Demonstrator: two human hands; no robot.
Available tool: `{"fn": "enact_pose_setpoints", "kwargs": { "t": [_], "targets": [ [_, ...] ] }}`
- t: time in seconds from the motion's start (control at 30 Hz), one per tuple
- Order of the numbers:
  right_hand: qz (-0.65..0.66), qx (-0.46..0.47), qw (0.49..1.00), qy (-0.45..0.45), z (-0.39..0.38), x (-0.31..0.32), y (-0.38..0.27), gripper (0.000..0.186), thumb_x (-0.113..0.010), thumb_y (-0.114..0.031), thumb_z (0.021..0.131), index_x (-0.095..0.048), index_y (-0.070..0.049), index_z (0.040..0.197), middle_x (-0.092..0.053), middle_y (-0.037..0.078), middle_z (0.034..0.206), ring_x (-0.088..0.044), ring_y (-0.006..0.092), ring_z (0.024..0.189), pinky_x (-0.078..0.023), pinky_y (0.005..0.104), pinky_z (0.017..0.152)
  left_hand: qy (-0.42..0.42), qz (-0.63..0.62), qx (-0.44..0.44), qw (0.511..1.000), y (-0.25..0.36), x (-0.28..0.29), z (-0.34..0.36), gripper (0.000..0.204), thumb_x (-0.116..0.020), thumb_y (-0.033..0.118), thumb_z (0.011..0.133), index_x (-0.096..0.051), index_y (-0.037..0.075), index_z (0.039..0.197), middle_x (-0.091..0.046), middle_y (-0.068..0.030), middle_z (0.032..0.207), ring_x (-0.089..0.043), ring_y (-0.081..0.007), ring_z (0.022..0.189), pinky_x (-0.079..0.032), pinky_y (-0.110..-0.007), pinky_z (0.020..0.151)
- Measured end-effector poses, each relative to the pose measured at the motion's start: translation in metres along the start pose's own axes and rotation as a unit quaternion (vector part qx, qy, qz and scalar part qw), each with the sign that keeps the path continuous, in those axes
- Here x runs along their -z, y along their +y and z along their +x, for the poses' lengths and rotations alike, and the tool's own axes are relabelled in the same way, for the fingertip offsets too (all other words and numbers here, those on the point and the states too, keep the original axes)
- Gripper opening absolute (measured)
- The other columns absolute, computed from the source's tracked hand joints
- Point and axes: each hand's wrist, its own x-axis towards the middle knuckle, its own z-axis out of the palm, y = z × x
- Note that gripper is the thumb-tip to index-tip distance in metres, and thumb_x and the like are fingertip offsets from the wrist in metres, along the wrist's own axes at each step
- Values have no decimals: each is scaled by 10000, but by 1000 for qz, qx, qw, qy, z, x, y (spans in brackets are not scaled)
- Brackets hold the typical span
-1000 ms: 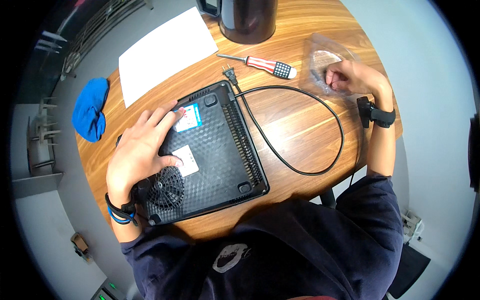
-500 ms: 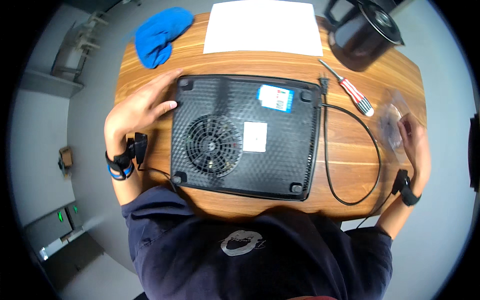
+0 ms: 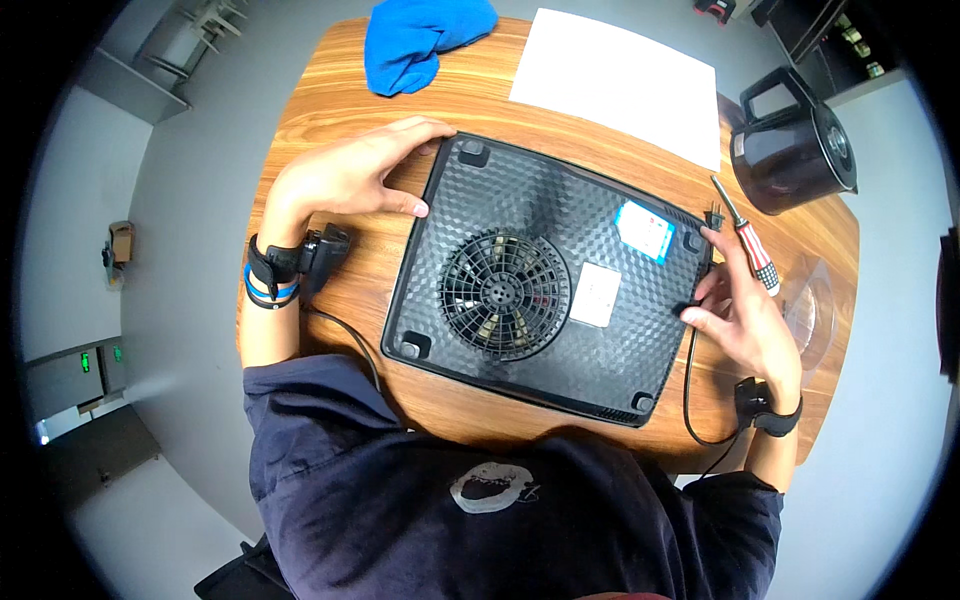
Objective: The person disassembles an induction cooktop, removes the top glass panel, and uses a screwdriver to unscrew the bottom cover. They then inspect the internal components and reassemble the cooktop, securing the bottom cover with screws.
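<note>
A black, flat appliance (image 3: pixel 620 365) lies underside up, with a round fan grille (image 3: pixel 502 293), corner feet, a blue-and-white label (image 3: pixel 644 233) and a white label (image 3: pixel 595 294). My left hand (image 3: pixel 360 175) grips its left edge near the far corner, fingertips at the corner and thumb on the side. My right hand (image 3: pixel 745 320) holds the right edge, thumb and fingers along it. Beside it are a plug (image 3: pixel 714 216), a red-striped screwdriver (image 3: pixel 755 250) and a clear plastic piece (image 3: pixel 812 325), partly behind that hand. The appliance's cord (image 3: pixel 687 385) loops below my right hand.
On the wooden table (image 3: pixel 300 120), a blue cloth (image 3: pixel 420 45) and a white paper (image 3: pixel 620 80) lie at the back. A black jug with handle (image 3: pixel 780 160) stands at the back right. Dark straps with small boxes and wires are on both my wrists.
My right hand has left the clear plastic piece for the appliance's right edge. The appliance is turned slightly clockwise. My left hand has moved from on top to the left edge.
</note>
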Motion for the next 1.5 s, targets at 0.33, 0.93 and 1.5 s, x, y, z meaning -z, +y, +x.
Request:
{"fn": "enact_pose_setpoints", "kwargs": {
  "t": [0.33,0.93,1.5],
  "targets": [
    [8,-3,1000,11,11,-10,12,1108,-984,-177,863,-364,-182,1781,-654,52,947,-683,173,862,-572,362,804,-34,-10,-6,999,1,-4,-13,827,-877,272,992,-454,28,1658,-592,-221,1632,-567,-404,1533,-492,-476,1262],
    [-4,83,995,60,90,-7,15,729,-856,-236,1035,-533,-144,1682,-669,39,1004,-663,146,873,-586,337,829,-25,105,120,987,-8,7,-26,466,-765,373,1103,-645,17,1378,-793,-232,1190,-754,-403,1164,-585,-480,990],
    [-55,165,981,-90,0,-13,29,1536,-1066,-145,622,-129,-87,1838,-236,227,1882,-269,402,1734,-297,494,1428,-28,73,178,981,19,8,-15,613,-820,307,1051,-585,116,1584,-754,-177,1394,-771,-300,1153,-614,-442,1018]
  ]
}}
